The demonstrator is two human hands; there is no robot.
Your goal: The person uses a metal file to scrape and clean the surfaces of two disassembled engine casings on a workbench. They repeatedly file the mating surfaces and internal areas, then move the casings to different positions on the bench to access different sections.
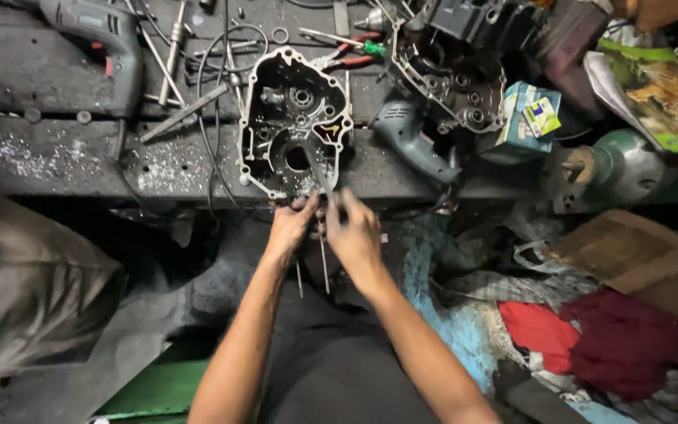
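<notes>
We have the engine case (296, 118) lying flat at the front edge of the dark workbench (49, 157), its open side up and its long axis running away from us. A thin metal tool (319, 174) slants from the case's lower opening back toward our hands. Our right hand (355, 232) has its fingers closed on that tool; our left hand (292, 224) pinches together at the case's near rim. Two thin rods (323, 263) hang below the hands. To the right sits a small teal box (529, 118) with a yellow and blue label, and beyond it a green-covered magazine (657, 94). A grey drill (107, 47) lies at the far left.
</notes>
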